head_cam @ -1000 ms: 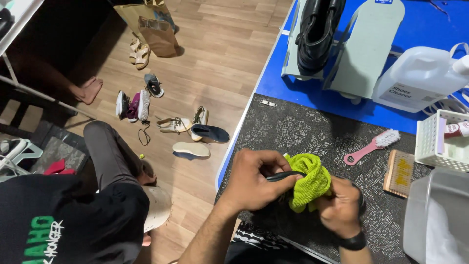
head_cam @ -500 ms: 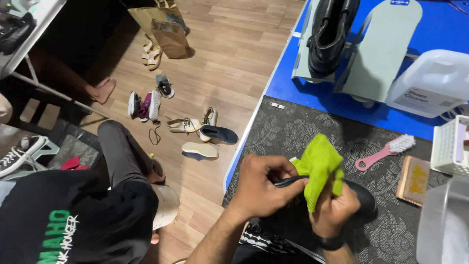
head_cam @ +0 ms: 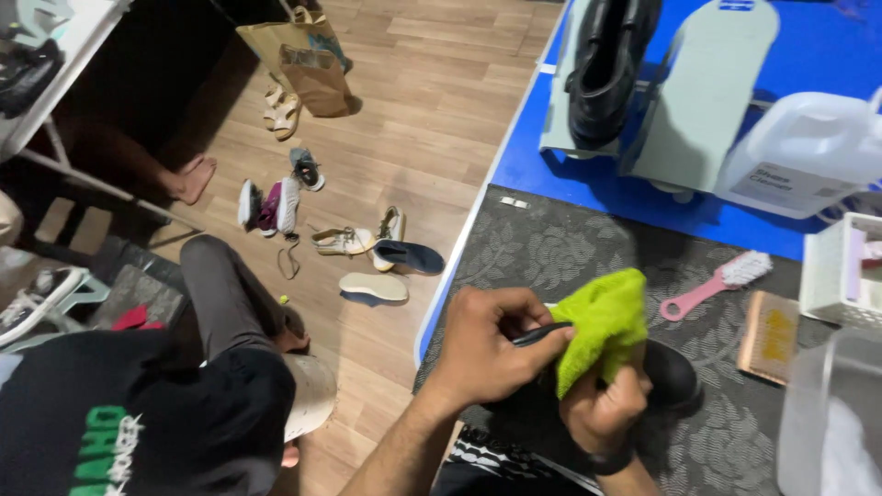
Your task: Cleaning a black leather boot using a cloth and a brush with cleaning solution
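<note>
A single camera sat on the person's head and looked steeply down, close over both hands at the lower middle of the frame. The patterned surface [head_cam: 570, 248] filled the right half; the wooden floor [head_cam: 432, 110] fell away across the upper left, farther off.

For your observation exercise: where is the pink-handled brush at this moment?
In the head view, the pink-handled brush lies on the grey patterned mat, right of the green cloth and just left of the wooden brush.

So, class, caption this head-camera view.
Left hand steadies a black leather shoe while right hand presses a lime-green cloth against it.
</note>
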